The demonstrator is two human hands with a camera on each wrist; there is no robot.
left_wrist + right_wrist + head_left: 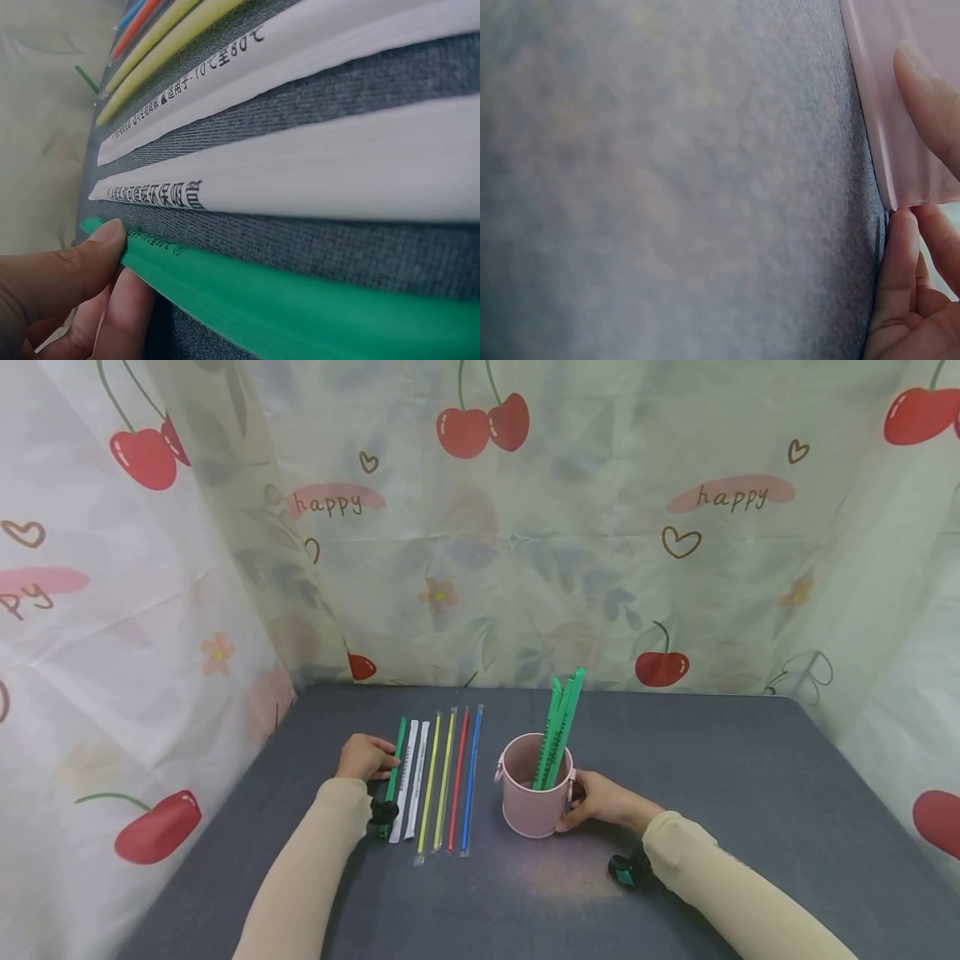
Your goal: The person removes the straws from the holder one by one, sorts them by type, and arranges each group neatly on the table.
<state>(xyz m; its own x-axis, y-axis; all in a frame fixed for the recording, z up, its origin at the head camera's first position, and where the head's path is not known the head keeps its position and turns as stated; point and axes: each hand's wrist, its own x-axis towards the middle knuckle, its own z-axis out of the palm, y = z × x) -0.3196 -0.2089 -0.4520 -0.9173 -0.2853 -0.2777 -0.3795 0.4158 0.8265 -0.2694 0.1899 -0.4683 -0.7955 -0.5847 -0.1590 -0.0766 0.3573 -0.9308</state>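
Observation:
On the dark table, my left hand [364, 757] pinches a green paper-wrapped straw [300, 296] near its far end, thumb on top and fingers beneath. That straw is leftmost in a row lying side by side. Beside it lie two white wrapped straws [406, 777], two yellow straws [430, 789], a red straw [458, 781] and a blue straw [472, 781]. My right hand [603, 800] grips the right side of a small pink bucket [527, 810], its thumb [926, 101] against the wall. Several green wrapped straws [558, 727] stand leaning to the right inside the bucket.
A dark cloth covers the table [712, 760]. Behind and at both sides hangs a curtain [555, 568] printed with cherries and hearts. A black wrist-worn device [630, 868] sits under the right sleeve, and another [384, 812] overlaps the green straw's near part.

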